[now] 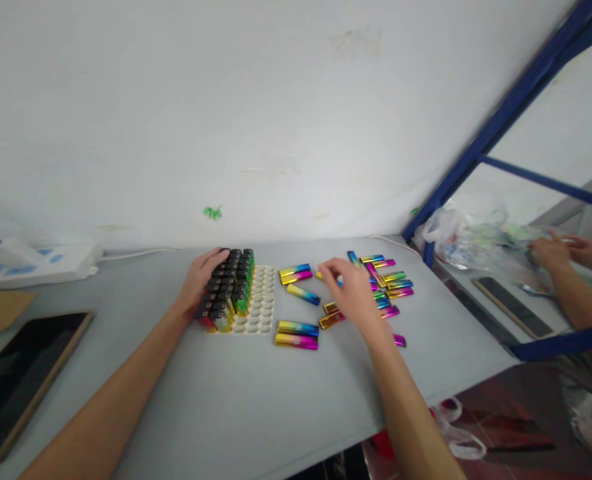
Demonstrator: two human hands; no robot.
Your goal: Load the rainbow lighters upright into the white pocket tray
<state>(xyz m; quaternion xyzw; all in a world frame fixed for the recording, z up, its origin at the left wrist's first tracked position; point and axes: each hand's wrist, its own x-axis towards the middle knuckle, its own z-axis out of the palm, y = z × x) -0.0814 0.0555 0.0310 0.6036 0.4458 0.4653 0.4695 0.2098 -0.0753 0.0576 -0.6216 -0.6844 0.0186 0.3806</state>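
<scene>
Lighters with black tops (231, 280) stand upright in tight rows in the left part of a white tray with round holes (262, 300). My left hand (202, 279) rests against the far left side of these lighters, fingers stretched along their edge; its thumb is hidden. Over a loose pile of shiny rainbow metallic cases (376, 283), my right hand (349, 287) has its fingers closed in a pinch. A bit of yellow shows by its fingertips, but whether it is held is unclear. Between tray and pile lie a pair of metallic cases (297, 335) and a single case (303, 295).
At the left are a dark phone (26, 380), brown cardboard (1, 310) and a white power strip (41, 263). Blue metal frame bars (476, 153) rise at the right. Beyond them, another person's hands (559, 252) work near plastic bags (461, 237) and another phone (513, 307).
</scene>
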